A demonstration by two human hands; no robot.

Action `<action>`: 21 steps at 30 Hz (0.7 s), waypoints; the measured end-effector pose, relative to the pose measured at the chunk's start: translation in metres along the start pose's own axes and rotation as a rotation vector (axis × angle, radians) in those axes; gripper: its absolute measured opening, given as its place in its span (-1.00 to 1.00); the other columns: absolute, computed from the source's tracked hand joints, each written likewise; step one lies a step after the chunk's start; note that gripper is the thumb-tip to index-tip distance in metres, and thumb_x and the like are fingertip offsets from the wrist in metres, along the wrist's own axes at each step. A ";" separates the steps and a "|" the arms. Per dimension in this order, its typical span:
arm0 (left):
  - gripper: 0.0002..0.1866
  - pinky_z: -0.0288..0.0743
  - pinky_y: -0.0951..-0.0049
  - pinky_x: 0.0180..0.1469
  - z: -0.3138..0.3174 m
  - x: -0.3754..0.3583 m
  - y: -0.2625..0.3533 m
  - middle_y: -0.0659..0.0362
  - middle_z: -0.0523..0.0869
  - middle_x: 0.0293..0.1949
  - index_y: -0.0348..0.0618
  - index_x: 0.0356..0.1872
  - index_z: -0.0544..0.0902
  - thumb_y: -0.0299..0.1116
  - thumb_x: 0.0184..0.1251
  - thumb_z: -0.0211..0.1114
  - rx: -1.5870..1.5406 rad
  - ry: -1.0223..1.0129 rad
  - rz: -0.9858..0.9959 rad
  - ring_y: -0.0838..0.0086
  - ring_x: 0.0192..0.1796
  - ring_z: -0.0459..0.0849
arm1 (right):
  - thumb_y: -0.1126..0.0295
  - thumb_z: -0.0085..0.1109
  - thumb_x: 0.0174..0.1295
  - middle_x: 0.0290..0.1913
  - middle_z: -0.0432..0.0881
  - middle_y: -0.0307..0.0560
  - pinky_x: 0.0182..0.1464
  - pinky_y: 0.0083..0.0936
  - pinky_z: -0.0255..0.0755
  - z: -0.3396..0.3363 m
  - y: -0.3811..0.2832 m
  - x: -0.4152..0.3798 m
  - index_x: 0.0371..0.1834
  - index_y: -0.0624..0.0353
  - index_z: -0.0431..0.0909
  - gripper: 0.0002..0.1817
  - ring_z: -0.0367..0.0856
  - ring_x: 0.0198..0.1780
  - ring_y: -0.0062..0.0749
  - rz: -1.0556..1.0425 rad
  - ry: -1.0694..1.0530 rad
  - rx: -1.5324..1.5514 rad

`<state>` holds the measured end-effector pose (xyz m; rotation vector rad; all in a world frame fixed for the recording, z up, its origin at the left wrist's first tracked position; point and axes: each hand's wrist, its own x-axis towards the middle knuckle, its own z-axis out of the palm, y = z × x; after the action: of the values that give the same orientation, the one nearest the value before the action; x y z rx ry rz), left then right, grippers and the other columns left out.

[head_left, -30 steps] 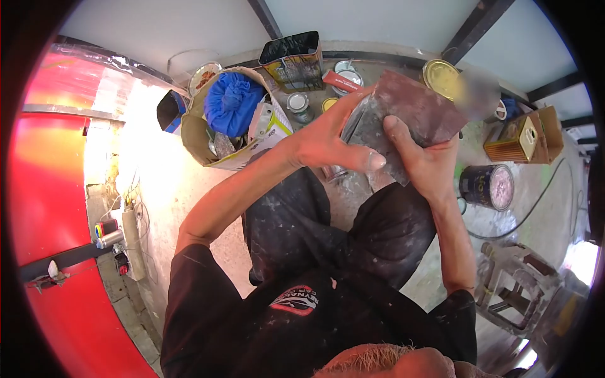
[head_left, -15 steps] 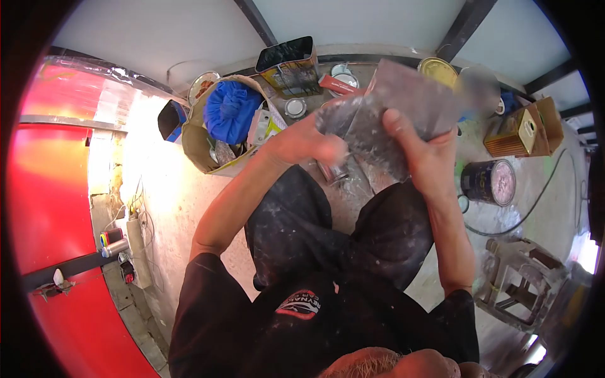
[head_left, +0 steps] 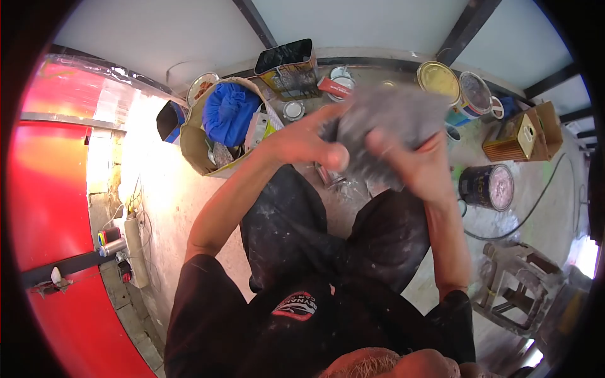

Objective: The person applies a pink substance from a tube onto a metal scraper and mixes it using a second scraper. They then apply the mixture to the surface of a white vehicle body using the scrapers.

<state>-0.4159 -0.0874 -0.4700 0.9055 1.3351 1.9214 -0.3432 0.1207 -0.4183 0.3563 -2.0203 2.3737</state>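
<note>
Shifted from its earlier open spread, the blurred grey sheet [head_left: 398, 120] is raised past the dark trousers [head_left: 283, 208], apparently pinched for steadiness by the right hand [head_left: 421, 165], while the left hand [head_left: 302, 140] spreads its thumb, its fingers' hold unclear, before the yellow-topped can [head_left: 439, 82].

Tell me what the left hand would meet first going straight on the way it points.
The left hand would likely meet the blurred grey sheet first; whether they already touch is unclear.
</note>
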 end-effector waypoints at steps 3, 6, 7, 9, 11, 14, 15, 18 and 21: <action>0.27 0.50 0.35 0.10 0.006 0.011 0.026 0.00 0.33 0.49 -0.30 0.58 0.10 0.47 0.04 0.34 -0.183 0.080 0.099 0.29 0.32 0.52 | 0.43 0.38 0.28 0.00 0.73 -0.13 0.14 -0.48 0.52 -0.020 0.013 0.011 0.13 0.27 0.61 -0.63 0.68 0.02 -0.51 0.018 0.303 0.264; 0.36 0.31 0.25 0.31 0.004 0.014 0.033 -0.04 0.30 0.50 -0.39 0.55 0.12 0.65 -0.01 0.18 -0.173 0.102 0.067 0.23 0.41 0.42 | 0.43 0.38 0.28 -0.02 0.72 -0.13 0.09 -0.47 0.54 -0.022 0.024 0.020 0.12 0.27 0.61 -0.64 0.68 -0.01 -0.49 -0.013 0.467 0.260; 0.28 0.52 0.31 0.05 0.004 0.015 0.026 0.00 0.40 0.44 -0.36 0.55 0.13 0.57 0.07 0.20 -0.214 0.075 0.090 0.27 0.27 0.55 | 0.43 0.39 0.28 -0.03 0.72 -0.14 0.08 -0.47 0.55 -0.024 0.026 0.022 0.12 0.27 0.61 -0.64 0.68 -0.02 -0.48 -0.028 0.497 0.233; 0.19 0.72 0.35 -0.21 0.001 0.011 0.012 0.03 0.52 0.36 -0.34 0.55 0.16 0.47 0.14 0.25 -0.270 0.065 0.088 0.33 0.13 0.69 | 0.44 0.38 0.27 -0.04 0.72 -0.15 0.05 -0.47 0.55 -0.030 0.034 0.023 0.11 0.28 0.61 -0.64 0.68 -0.03 -0.49 -0.021 0.494 0.230; 0.17 0.70 0.31 -0.15 -0.003 0.004 0.006 0.03 0.54 0.33 -0.33 0.54 0.17 0.41 0.13 0.31 -0.266 0.102 0.044 0.34 0.15 0.67 | 0.46 0.38 0.27 -0.05 0.72 -0.16 0.04 -0.47 0.55 -0.029 0.035 0.023 0.10 0.28 0.61 -0.65 0.67 -0.04 -0.51 -0.028 0.484 0.145; 0.14 0.59 0.26 0.10 0.005 0.000 0.003 0.03 0.52 0.34 -0.33 0.54 0.17 0.28 0.11 0.41 -0.155 0.159 0.026 0.32 0.26 0.59 | 0.48 0.37 0.26 -0.05 0.73 -0.18 0.04 -0.49 0.54 -0.017 0.027 0.019 0.09 0.28 0.62 -0.66 0.66 -0.03 -0.54 -0.057 0.428 -0.074; 0.14 0.54 0.24 0.19 0.009 0.000 0.004 0.03 0.50 0.36 -0.33 0.55 0.16 0.23 0.10 0.45 -0.109 0.169 0.039 0.31 0.30 0.56 | 0.49 0.37 0.26 -0.04 0.73 -0.18 0.04 -0.49 0.54 -0.016 0.025 0.018 0.09 0.28 0.62 -0.66 0.66 -0.03 -0.55 -0.065 0.392 -0.128; 0.17 0.29 0.23 0.43 0.013 0.006 0.008 0.04 0.42 0.42 -0.32 0.57 0.11 0.13 0.06 0.52 -0.043 0.124 0.071 0.31 0.41 0.45 | 0.49 0.37 0.25 -0.03 0.73 -0.18 0.06 -0.49 0.53 -0.020 0.024 0.018 0.11 0.29 0.61 -0.64 0.66 -0.02 -0.56 0.001 0.312 -0.135; 0.20 0.15 0.23 0.52 0.008 0.000 0.009 0.06 0.36 0.47 -0.31 0.59 0.07 0.11 0.03 0.54 -0.121 0.080 -0.040 0.30 0.47 0.37 | 0.49 0.37 0.26 -0.02 0.73 -0.19 0.09 -0.48 0.53 -0.005 0.014 0.012 0.13 0.30 0.60 -0.63 0.66 -0.01 -0.57 -0.068 0.155 -0.128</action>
<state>-0.4102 -0.0861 -0.4591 0.7448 1.2579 2.0027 -0.3579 0.1210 -0.4309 0.2270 -2.0422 2.1471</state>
